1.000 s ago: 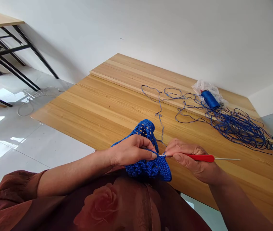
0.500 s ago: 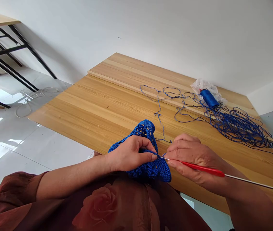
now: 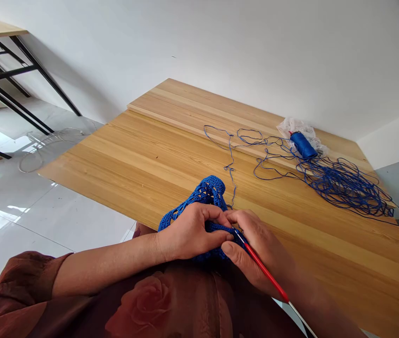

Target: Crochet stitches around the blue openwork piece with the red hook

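My left hand (image 3: 190, 230) is closed on a piece of blue crochet work (image 3: 206, 195) at the near edge of the wooden table (image 3: 143, 159). Pressed against it from the right, my right hand (image 3: 256, 246) grips a crochet hook with a red handle (image 3: 266, 272). The hook's tip goes into the blue fabric between my thumbs, and its tail points down to the lower right. A strand of blue yarn (image 3: 233, 176) runs from the work across the table to a loose tangle (image 3: 340, 185).
A blue yarn spool (image 3: 303, 144) lies on clear plastic wrap at the far right, by the white wall. A raised board runs along the table's back. Black table legs (image 3: 16, 94) and a wire loop (image 3: 41, 150) are on the tiled floor to the left.
My right hand moved left against my left hand, covering more of the crochet piece. The hook swung from level to pointing steeply down and right.
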Available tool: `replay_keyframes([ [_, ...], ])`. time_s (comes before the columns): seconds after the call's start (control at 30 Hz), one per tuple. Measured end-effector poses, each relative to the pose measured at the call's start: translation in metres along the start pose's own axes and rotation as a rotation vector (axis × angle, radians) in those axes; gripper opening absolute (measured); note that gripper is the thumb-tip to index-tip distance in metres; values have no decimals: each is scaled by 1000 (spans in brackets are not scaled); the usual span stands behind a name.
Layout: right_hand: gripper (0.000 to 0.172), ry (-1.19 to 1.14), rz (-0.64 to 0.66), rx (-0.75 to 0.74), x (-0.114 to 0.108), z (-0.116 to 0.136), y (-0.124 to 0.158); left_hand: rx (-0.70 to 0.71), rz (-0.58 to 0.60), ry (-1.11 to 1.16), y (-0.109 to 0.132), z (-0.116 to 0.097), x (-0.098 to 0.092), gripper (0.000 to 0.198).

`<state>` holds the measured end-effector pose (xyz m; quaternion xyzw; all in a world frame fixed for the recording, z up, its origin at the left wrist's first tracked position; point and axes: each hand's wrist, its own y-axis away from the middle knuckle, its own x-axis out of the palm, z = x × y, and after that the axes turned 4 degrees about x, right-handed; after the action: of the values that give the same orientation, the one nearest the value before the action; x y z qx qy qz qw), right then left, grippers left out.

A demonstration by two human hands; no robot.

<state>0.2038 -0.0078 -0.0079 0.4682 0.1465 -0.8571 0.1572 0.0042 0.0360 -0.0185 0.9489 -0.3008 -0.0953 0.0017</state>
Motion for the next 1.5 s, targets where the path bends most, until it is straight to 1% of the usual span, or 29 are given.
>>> replay_keyframes([
  [0.03,37,-11,-36,-35,-1,-2,1,-1,7,11,0,0,-1,12],
  [0.1,45,74,-173,-117,-5,-6,5,-19,14,19,-1,-1,-3,14],
  [0.17,42,205,-288,-179,-11,-9,8,-49,11,13,-1,-1,-4,15],
  [0.2,38,253,-312,-191,-13,-9,10,-56,8,14,-1,-1,-5,16],
  [0.27,37,288,-294,-164,-16,-8,10,-53,6,29,-1,-1,-4,16],
  [0.3,40,269,-253,-128,-16,-6,8,-43,4,41,-1,-1,-2,16],
  [0.37,47,165,-115,-64,-11,-2,4,-16,-6,67,0,-1,1,14],
  [0.4,50,97,-52,-60,-8,-1,1,-4,0,77,0,-1,2,14],
  [0.43,53,41,-17,-69,-5,-1,-1,6,8,83,0,-1,3,14],
  [0.47,54,15,-20,-83,-3,-1,-2,13,14,85,0,-1,4,15],
  [0.53,54,58,-130,-111,0,-2,0,5,10,63,0,-1,2,15],
  [0.6,45,183,-263,-139,-1,-5,5,-14,-19,12,0,-2,-1,15],
  [0.63,40,250,-301,-161,-2,-5,9,-17,-29,-19,0,-2,-3,14],
  [0.7,32,361,-313,-213,-5,-4,16,-14,-31,-78,1,-2,-5,15],
  [0.77,28,438,-294,-234,-7,1,19,6,-36,-123,2,-2,-7,16],
  [0.87,21,469,-270,-259,-8,8,17,73,-40,-182,3,-4,-8,16],
  [0.97,16,361,-224,-232,-13,11,13,156,-6,-230,1,-7,-9,17],
  [1.1,20,32,-23,-130,-26,8,9,208,93,-218,0,-9,-14,15],
  [1.17,21,-85,57,-99,-33,4,7,216,134,-179,0,-9,-16,16],
  [1.23,20,-187,111,-76,-36,-1,6,195,157,-134,0,-8,-17,15],
  [1.3,18,-340,175,-46,-33,-7,5,150,195,-60,-1,-6,-17,12],
  [1.37,28,-538,234,-12,-24,-13,5,91,263,46,-3,-3,-17,11],
  [1.4,33,-627,224,5,-18,-14,6,62,289,97,-4,-2,-17,11],
  [1.43,38,-684,183,11,-12,-16,6,37,300,140,-5,-1,-16,11],
  [1.47,41,-682,113,20,-6,-16,7,15,293,169,-5,0,-16,11],
  [1.5,41,-627,26,9,-2,-15,8,-1,266,188,-6,1,-15,12],
])
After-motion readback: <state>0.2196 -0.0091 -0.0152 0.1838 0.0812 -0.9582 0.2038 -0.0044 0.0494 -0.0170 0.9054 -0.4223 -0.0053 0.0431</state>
